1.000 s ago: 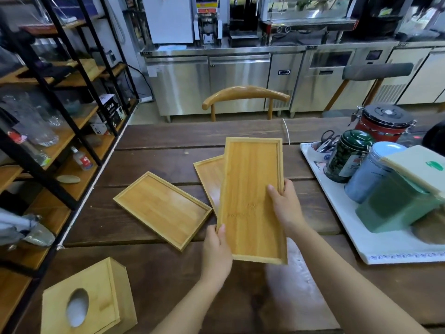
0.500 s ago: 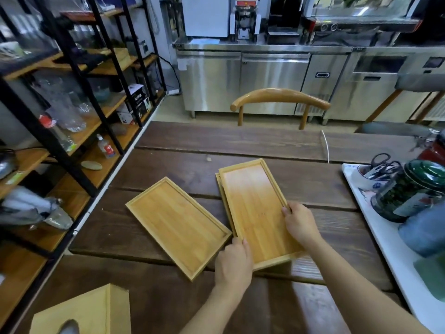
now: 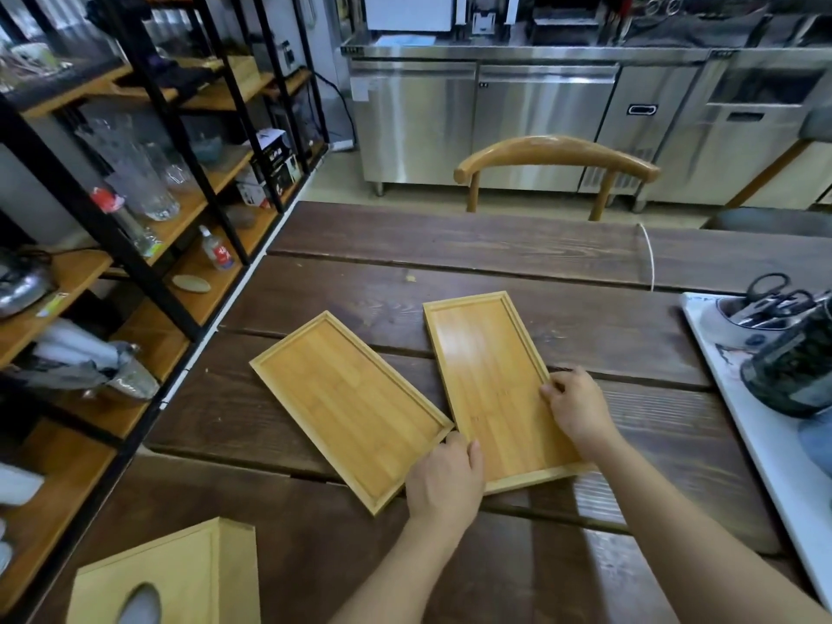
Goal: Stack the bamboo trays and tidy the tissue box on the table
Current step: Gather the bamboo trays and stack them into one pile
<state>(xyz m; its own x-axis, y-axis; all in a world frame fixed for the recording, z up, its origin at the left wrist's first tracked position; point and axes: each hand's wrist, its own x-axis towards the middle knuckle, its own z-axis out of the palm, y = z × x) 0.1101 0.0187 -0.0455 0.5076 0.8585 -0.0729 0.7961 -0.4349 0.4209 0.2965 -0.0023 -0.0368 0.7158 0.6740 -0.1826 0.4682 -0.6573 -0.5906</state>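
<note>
The dark plank table (image 3: 517,249) carries everything. On it, at about 3 o'clock, a white serving tray (image 3: 738,398) holds a bowl (image 3: 738,324) with scissors (image 3: 767,290) standing in it and a dark green canister (image 3: 797,367); what the canister contains cannot be seen.

The tissue box (image 3: 171,578) is the bulkiest task item, down at 7 o'clock at the frame's edge, its oval slot up with tissue showing. It looks like thin bamboo board around a hollow — light and rigid, best taken by its two side walls.

Near the centre lies the right bamboo tray (image 3: 490,376), running from 12 toward 5 o'clock; whether another tray sits hidden beneath it cannot be told from here. The left bamboo tray (image 3: 346,403) lies apart at 9 o'clock of it, angled, their near corners almost meeting. Both are empty. They read as stiff, light and smooth-faced, with a low raised rim — the rim on the long edges is the natural grip, since the varnished floor would probably slip under fingers.

The left hand (image 3: 443,484) pinches the right tray's near-left corner, thumb on the floor. The right hand (image 3: 576,407) rests on its right long rim, fingers curled over the edge.
</note>
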